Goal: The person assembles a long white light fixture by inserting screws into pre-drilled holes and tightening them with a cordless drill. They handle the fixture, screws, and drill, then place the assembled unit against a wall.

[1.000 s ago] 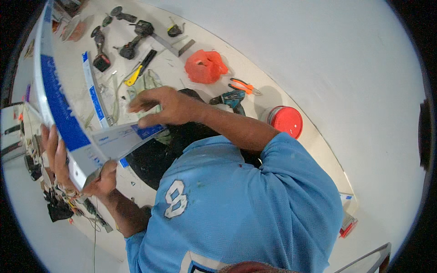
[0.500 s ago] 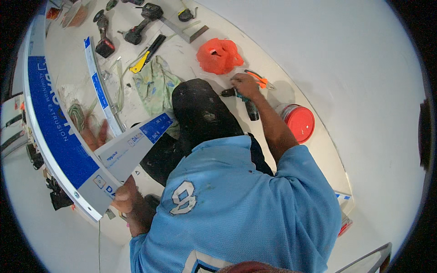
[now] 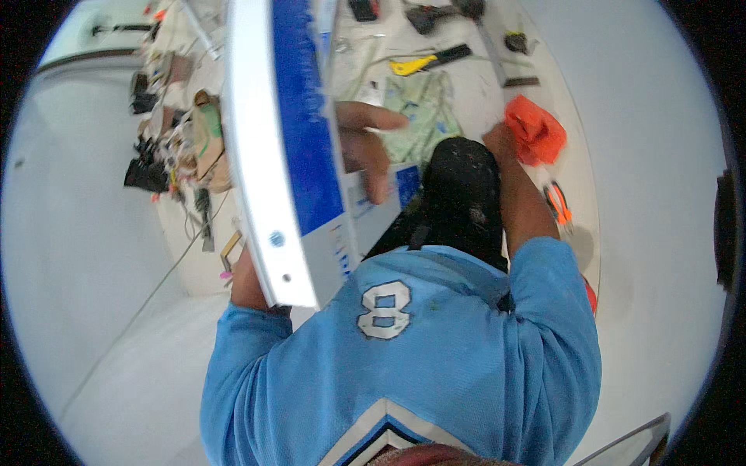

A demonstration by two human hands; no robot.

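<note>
White and blue, the long curved panel [image 3: 268, 147] stands on edge and runs from the far side of the worktable [image 3: 486, 101] toward me, tilted across the left half of the view. I see my left hand [image 3: 365, 144] laid against its blue face, fingers spread flat and pointing right, thumb end hidden behind the panel; it grips nothing, only presses. The left forearm passes under the panel's near end, where two small screws show in the white rim.

My right hand [image 3: 497, 140] is out past the black cap [image 3: 458, 190] on the table, just beside a crumpled orange cloth [image 3: 536, 132]. I cannot tell whether it is closed or holding anything, since the wrist hides the fingers.

Between the two hands lies a pale green patterned cloth [image 3: 423, 116]. Farther off sits a yellow-handled cutter [image 3: 427, 62], and to the right of my right forearm an orange-handled tool [image 3: 558, 203] lies near the table's edge. Left of the panel, a heap of cables and small dark parts [image 3: 167, 147] crowds the table's left side. My light blue shirt fills the near part of the view.
</note>
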